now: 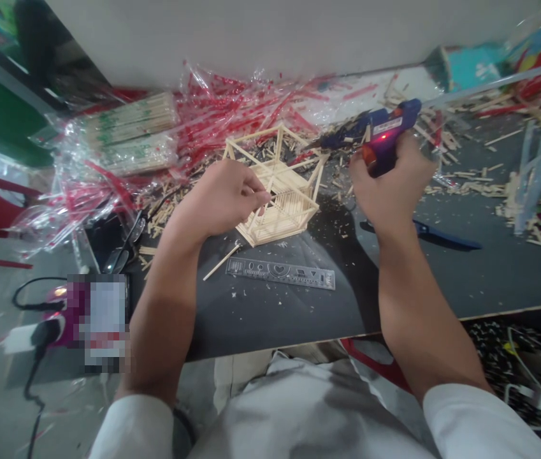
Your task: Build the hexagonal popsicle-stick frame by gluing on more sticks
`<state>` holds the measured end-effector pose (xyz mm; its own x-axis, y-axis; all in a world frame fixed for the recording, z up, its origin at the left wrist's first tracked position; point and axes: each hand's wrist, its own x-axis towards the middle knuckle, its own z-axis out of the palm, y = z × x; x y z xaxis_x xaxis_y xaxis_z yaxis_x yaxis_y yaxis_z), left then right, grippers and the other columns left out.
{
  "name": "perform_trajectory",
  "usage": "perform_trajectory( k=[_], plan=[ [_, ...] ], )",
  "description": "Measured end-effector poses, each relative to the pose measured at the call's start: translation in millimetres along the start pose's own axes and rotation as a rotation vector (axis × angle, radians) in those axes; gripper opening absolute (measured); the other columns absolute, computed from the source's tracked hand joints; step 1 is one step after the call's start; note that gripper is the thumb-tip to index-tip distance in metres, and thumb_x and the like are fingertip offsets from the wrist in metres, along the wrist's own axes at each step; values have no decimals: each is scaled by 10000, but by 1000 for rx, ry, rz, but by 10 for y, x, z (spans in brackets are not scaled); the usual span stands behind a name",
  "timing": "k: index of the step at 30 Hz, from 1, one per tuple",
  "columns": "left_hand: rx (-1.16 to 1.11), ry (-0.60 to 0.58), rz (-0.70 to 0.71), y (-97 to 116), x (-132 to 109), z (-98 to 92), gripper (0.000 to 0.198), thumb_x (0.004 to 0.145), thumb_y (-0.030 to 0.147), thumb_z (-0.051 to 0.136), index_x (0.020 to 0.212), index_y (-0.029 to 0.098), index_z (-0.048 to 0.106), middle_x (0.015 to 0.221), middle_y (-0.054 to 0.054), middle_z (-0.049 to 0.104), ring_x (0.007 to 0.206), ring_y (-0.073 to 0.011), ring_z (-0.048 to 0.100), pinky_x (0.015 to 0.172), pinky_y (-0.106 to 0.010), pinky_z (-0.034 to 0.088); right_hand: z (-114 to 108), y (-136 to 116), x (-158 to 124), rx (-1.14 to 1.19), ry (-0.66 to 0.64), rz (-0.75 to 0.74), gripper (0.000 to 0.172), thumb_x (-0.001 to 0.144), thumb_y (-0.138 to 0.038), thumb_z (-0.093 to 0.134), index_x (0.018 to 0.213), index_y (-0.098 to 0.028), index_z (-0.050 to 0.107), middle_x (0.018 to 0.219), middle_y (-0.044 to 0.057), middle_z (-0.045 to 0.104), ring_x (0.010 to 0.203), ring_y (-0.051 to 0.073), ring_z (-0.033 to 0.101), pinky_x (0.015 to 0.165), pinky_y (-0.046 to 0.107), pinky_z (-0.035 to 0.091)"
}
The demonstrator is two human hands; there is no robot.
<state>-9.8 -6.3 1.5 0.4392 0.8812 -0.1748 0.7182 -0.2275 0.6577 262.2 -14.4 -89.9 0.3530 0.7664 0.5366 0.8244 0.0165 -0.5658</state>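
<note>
While the right hand (392, 178) grips the glue gun (389, 127), the left hand (225, 194), fingers narrow, works at the stick frame (287, 182), back from the worktop's (299, 322) front edge; its exact hold is unclear. Fingertips clear of the nozzle (314, 145) appear advisable.

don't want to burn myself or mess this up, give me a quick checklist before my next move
1. Glue gun secure: ok, gripped in the right hand.
2. Glue gun powered: ok, its red light is lit; whether the glue is hot enough, cannot tell.
3. Nozzle away from fingers: ok, it sits apart from the left hand.
4. Left hand's hold on the wooden stick frame: cannot tell; fingertips are at it, but the grip is unclear.
5. Clear plastic ruler out from under the frame: ok, it lies on the near side.
6. Black tabletop free of scraps: not ok, stick offcuts are scattered about.
</note>
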Motion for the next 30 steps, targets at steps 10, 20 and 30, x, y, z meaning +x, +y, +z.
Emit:
perform_trajectory(
  k=[10, 20, 30],
  plan=[
    [24, -4, 19, 28, -37, -7, 244, 887, 349, 668, 980, 160, 790, 594, -25, 646, 653, -180, 634, 667, -297, 506, 39, 73, 1, -26, -42, 5, 102, 909, -402, 607, 954, -311, 596, 817, 61, 696, 821, 302, 647, 814, 498, 501],
    [85, 86, -14, 52, -96, -85, 224, 921, 373, 670, 890, 164, 744, 804, -61, 748, 755, -187, 657, 718, -303, 481, 121, 409, 70, -18, 48, 128, 206, 842, -461, 687, 825, -293, 569, 760, 78, 663, 784, 296, 621, 836, 515, 494],
    [252, -37, 71, -90, -304, -452, 169, 885, 331, 711, 950, 221, 821, 985, -43, 809, 926, -219, 708, 879, -329, 475, 258, 615, 44, -296, -74, 161, 256, 697, -364, 762, 794, -201, 592, 855, 142, 656, 997, 388, 649, 936, 627, 502]
  ],
)
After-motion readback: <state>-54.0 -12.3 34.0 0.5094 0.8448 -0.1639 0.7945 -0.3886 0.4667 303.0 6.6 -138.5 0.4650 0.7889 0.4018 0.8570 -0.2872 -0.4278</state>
